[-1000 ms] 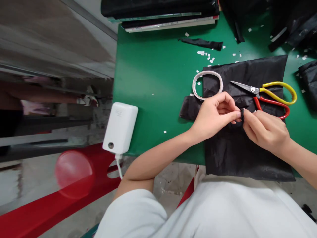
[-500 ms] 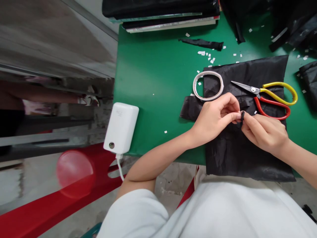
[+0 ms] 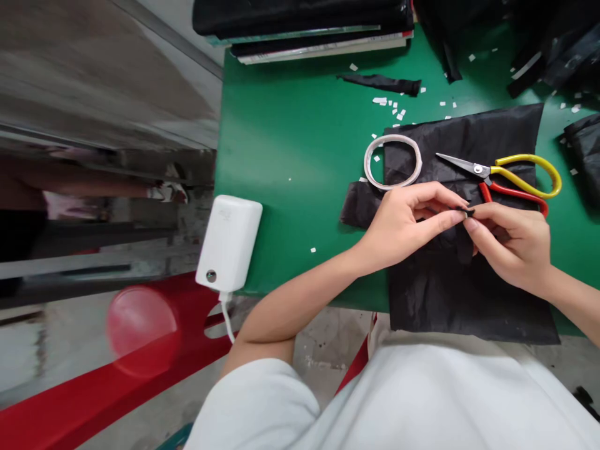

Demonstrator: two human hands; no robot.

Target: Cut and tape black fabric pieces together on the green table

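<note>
My left hand (image 3: 407, 224) and my right hand (image 3: 510, 242) meet fingertip to fingertip over a sheet of black fabric (image 3: 469, 294) on the green table (image 3: 290, 144). Both pinch a small black fabric piece (image 3: 469, 212) between thumb and forefinger. Scissors with a yellow and a red handle (image 3: 513, 178) lie on the black fabric just beyond my right hand. A white tape ring (image 3: 392, 161) lies beyond my left hand, partly on the fabric.
A white charger box (image 3: 229, 240) with a cable sits at the table's near left edge. Stacked black sheets (image 3: 304, 25) lie at the far edge, more black fabric (image 3: 553, 50) at the far right. A black strip (image 3: 379, 81) and small white paper scraps (image 3: 389, 103) are scattered on the table.
Both hands have risen slightly and the small black piece between the fingertips has turned from upright to flatter. Nothing else on the table has moved.
</note>
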